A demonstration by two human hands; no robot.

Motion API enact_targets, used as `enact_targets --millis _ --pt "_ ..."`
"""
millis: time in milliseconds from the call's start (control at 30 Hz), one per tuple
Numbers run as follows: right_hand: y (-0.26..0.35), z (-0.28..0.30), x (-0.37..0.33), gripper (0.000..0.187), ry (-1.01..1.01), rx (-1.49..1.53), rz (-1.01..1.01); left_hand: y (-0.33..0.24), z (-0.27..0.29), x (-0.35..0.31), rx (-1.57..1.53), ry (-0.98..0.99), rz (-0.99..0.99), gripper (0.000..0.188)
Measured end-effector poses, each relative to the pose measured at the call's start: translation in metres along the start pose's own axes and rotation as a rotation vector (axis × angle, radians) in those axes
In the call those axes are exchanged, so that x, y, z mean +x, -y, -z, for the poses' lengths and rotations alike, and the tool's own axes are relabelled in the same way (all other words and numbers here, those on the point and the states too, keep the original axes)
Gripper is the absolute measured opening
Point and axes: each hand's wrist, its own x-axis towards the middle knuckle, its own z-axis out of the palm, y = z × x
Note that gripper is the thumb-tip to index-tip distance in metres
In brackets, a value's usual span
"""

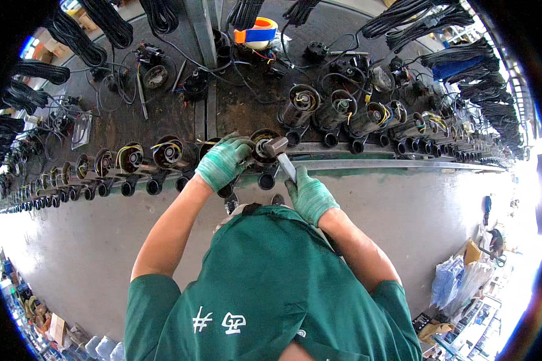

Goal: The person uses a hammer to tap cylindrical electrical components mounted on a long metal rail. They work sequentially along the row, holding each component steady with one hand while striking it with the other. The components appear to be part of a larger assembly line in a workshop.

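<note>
My right hand (312, 197), in a green knit glove, is closed round the handle of a hammer (277, 146). The hammer's head lies over the open mouth of a dark cylindrical motor housing (260, 143) at the bench's front edge. Copper-coloured windings show inside that housing. Against its left side rests my left hand (226, 161), gloved the same way, with its fingers curled at the rim. Part of the housing's wall is hidden by the hammer and the left glove.
Similar housings with coiled windings (169, 152) line the bench edge on both sides. Bundles of black cable (105, 24) hang above. Farther back on the bench (168, 114) are an orange and blue tape roll (256, 33), small black parts and loose wires. A metal post (202, 36) rises mid-bench.
</note>
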Motion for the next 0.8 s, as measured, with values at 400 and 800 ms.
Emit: enact_targets --millis 400,800 --pt "0.017 0.023 -0.022 0.055 -0.348 0.115 0.374 0.004 -0.003 0.0 -0.08 -0.019 0.013 0.02" --pt "0.036 0.04 -0.026 0.041 -0.328 0.215 0.219 0.006 -0.003 -0.003 -0.035 -0.023 0.016 0.029"
